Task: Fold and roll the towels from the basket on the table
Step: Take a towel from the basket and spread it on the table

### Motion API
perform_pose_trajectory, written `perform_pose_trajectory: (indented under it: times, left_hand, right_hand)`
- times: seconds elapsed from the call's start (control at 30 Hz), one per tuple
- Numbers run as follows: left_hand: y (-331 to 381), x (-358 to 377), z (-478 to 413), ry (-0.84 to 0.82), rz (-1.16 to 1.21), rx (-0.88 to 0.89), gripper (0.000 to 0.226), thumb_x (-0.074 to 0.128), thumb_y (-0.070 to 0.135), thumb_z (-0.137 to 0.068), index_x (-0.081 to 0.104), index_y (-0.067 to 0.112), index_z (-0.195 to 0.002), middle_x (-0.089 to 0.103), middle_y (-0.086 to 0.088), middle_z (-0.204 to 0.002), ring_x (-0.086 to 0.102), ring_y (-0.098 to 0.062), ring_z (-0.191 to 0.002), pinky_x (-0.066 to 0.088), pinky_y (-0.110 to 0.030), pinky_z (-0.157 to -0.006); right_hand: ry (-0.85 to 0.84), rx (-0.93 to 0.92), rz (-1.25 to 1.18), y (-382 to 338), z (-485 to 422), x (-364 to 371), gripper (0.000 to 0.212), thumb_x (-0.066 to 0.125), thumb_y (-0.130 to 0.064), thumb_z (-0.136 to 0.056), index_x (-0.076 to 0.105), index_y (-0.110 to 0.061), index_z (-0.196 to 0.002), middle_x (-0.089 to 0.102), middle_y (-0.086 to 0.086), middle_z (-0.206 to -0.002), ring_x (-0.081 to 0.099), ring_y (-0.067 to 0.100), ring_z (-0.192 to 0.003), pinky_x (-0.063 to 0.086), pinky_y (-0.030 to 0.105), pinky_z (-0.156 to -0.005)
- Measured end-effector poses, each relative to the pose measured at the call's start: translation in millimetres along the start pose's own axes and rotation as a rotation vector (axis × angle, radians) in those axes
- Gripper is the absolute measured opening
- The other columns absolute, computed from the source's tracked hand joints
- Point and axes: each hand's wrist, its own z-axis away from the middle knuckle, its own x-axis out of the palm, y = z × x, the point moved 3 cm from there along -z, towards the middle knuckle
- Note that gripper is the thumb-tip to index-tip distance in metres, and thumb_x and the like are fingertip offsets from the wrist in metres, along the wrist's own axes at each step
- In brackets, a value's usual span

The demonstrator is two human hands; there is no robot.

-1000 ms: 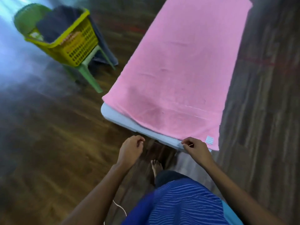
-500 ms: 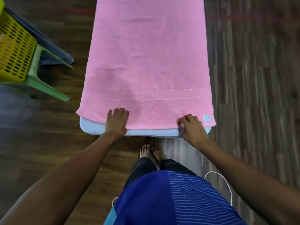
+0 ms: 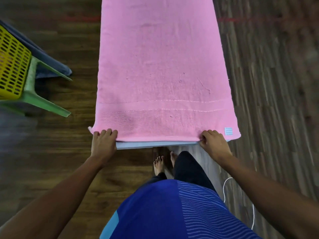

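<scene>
Now the pink towel (image 3: 164, 75) lies flat along the table (image 3: 155, 145), its hem at the near edge. The left hand (image 3: 103, 144) curls its fingers over the towel's near-left corner, and the right hand (image 3: 214, 144) pinches the hem close to the near-right corner. A fold or roll likely starts here. If one hand lifts ahead of the other, the hem would skew and the roll come out crooked. A hard tug could also drag the towel off.
</scene>
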Motion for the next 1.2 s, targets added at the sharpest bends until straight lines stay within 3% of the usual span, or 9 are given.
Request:
perform_pose_trajectory:
  times: [0.1, 0.27, 0.43, 0.6, 0.73, 0.83, 0.93, 1.1, 1.2]
  left_hand:
    - [-13.8, 2.4, 7.4, 0.008, -0.001, -0.066, 0.023, 0.067, 0.005, -0.070, 0.057, 0.011, -0.089, 0.058, -0.010, -0.083, 0.056, -0.035, -0.077, 0.039, -0.047, -0.073]
    - [-22.1, 2.5, 8.3, 0.045, 0.092, -0.110, 0.020, 0.067, 0.005, -0.074, 0.061, 0.010, -0.092, 0.061, -0.010, -0.088, 0.056, -0.034, -0.084, 0.041, -0.049, -0.077]
    - [-23.7, 8.7, 15.3, 0.145, 0.263, -0.122, 0.021, 0.064, -0.001, -0.079, 0.064, 0.009, -0.096, 0.064, -0.010, -0.092, 0.055, -0.031, -0.084, 0.044, -0.045, -0.074]
    - [-34.4, 21.2, 17.0, 0.161, 0.360, -0.112, 0.017, 0.064, 0.003, -0.085, 0.065, 0.008, -0.101, 0.064, -0.008, -0.098, 0.055, -0.028, -0.086, 0.049, -0.045, -0.073]
    - [-37.2, 24.4, 22.7, 0.200, 0.409, -0.070, 0.013, 0.061, 0.007, -0.090, 0.067, 0.008, -0.102, 0.066, -0.007, -0.098, 0.058, -0.027, -0.088, 0.047, -0.045, -0.081]
    - [-37.3, 22.8, 22.1, 0.173, 0.379, -0.037, 0.018, 0.047, 0.017, -0.093, 0.064, 0.015, -0.096, 0.064, 0.000, -0.088, 0.059, -0.023, -0.085, 0.040, -0.046, -0.091]
    - [-34.6, 20.7, 11.8, 0.114, 0.366, -0.069, 0.014, 0.047, 0.012, -0.097, 0.060, 0.019, -0.095, 0.059, 0.001, -0.085, 0.057, -0.023, -0.085, 0.035, -0.048, -0.096]
    - [-27.2, 11.7, -3.7, 0.189, 0.275, -0.212, 0.007, 0.059, 0.011, -0.091, 0.061, 0.015, -0.097, 0.059, -0.007, -0.092, 0.056, -0.031, -0.092, 0.035, -0.052, -0.091]
    - [-22.9, 9.8, -4.4, 0.268, 0.254, -0.256, 0.018, 0.069, 0.008, -0.081, 0.062, 0.010, -0.098, 0.056, -0.015, -0.104, 0.050, -0.033, -0.098, 0.038, -0.050, -0.085]
  right_hand:
    - [0.002, -0.017, 0.027, -5.4, 9.7, 4.0, 0.023, 0.072, -0.005, -0.070, 0.065, -0.011, -0.091, 0.063, 0.008, -0.086, 0.058, 0.033, -0.077, 0.043, 0.039, -0.067]
    - [-0.008, 0.070, 0.109, 17.0, 20.0, -0.1, 0.055, 0.065, 0.002, -0.061, 0.054, -0.022, -0.109, 0.048, 0.003, -0.113, 0.045, 0.028, -0.100, 0.042, 0.042, -0.083]
    - [0.008, 0.070, 0.083, 47.2, 11.0, -19.3, 0.041, 0.065, 0.004, -0.061, 0.058, -0.016, -0.096, 0.056, 0.005, -0.104, 0.046, 0.032, -0.090, 0.044, 0.042, -0.070]
    - [0.062, 0.060, -0.048, 54.5, 14.5, -20.7, 0.027, 0.060, 0.007, -0.080, 0.068, -0.012, -0.098, 0.064, 0.002, -0.101, 0.051, 0.027, -0.095, 0.050, 0.040, -0.075]
    - [0.042, 0.041, -0.065, 61.6, 7.7, -25.5, 0.018, 0.061, 0.002, -0.083, 0.068, -0.008, -0.097, 0.066, 0.006, -0.095, 0.057, 0.032, -0.090, 0.049, 0.041, -0.075]
    - [-0.034, 0.050, -0.021, 70.7, 3.1, -28.6, 0.020, 0.048, -0.015, -0.088, 0.066, -0.010, -0.096, 0.065, 0.007, -0.093, 0.055, 0.029, -0.086, 0.044, 0.040, -0.077]
    - [-0.061, 0.118, -0.011, 74.2, -10.4, -32.5, 0.025, 0.039, -0.018, -0.093, 0.064, -0.014, -0.096, 0.067, 0.006, -0.097, 0.054, 0.027, -0.088, 0.039, 0.040, -0.082]
    - [0.013, 0.290, 0.101, 64.7, -28.8, -37.8, 0.011, 0.062, -0.020, -0.083, 0.060, -0.019, -0.094, 0.062, 0.006, -0.095, 0.056, 0.030, -0.094, 0.031, 0.045, -0.094]
    - [0.140, 0.173, 0.225, 63.0, -24.0, -35.2, 0.020, 0.069, -0.012, -0.076, 0.064, -0.014, -0.095, 0.055, 0.010, -0.096, 0.050, 0.032, -0.089, 0.035, 0.047, -0.084]
